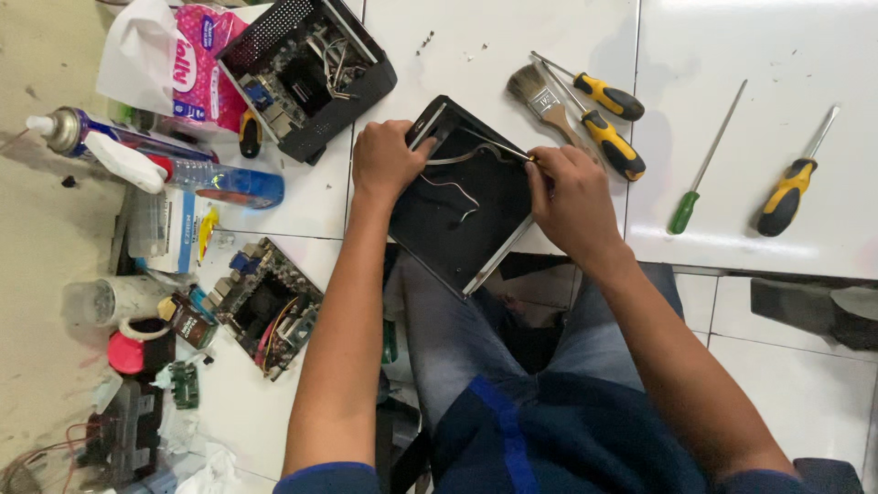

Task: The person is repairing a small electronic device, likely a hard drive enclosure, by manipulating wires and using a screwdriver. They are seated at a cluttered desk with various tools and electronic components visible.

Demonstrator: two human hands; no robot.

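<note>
Far left: pink tissue pack point(197, 64), white dots, blue-and-white label, soft, crumpled. Just near it: spray bottle point(197, 176) lying flat, blue-and-red label. Left edge: spray can point(101, 133), blue label. Nearer: clear flat packet point(166, 229), white card inside. Small jar point(190, 320), dark label.

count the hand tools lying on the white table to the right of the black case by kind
Yellow-and-black-handled screwdrivers: 3
Green-handled screwdriver: 1
Wooden-handled paintbrush: 1
Total: 5

The thin tool in the right hand over the black metal case is left out; the left hand grips the case's edge.
</note>
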